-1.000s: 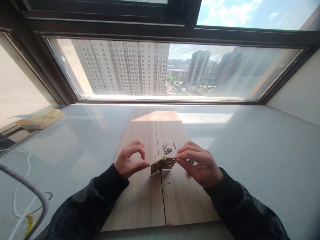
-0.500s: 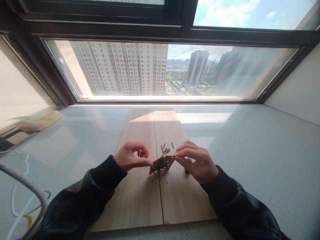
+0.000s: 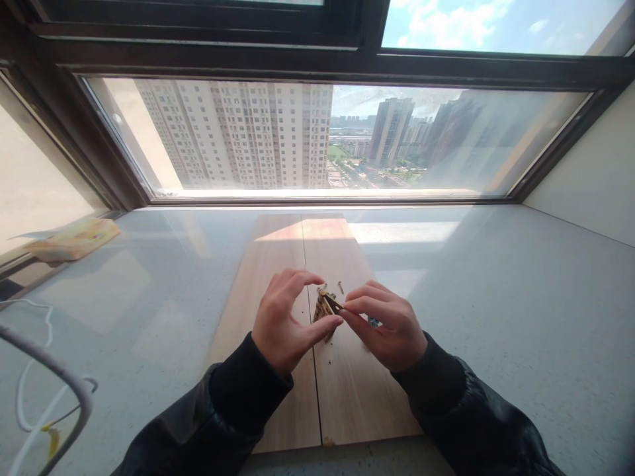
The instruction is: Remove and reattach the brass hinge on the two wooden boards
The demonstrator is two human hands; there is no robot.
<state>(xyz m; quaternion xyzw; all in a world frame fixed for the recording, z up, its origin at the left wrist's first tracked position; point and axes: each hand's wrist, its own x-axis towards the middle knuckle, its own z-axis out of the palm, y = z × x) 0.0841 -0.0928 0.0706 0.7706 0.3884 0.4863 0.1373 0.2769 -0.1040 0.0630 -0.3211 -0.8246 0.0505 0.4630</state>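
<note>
The left hand [image 3: 285, 324] curves, thumb and forefinger spread wide around the brass hinge [image 3: 321, 309]; contact is unclear. The right hand's [image 3: 389, 324] fingers pinch one leaf, above the wooden boards' [image 3: 364, 403] seam. Screws [image 3: 340, 287] lie beyond.

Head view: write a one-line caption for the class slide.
Over two wood-grain boards, the right hand pinches a brass-coloured hinge, the left hand curved close beside it.
</note>
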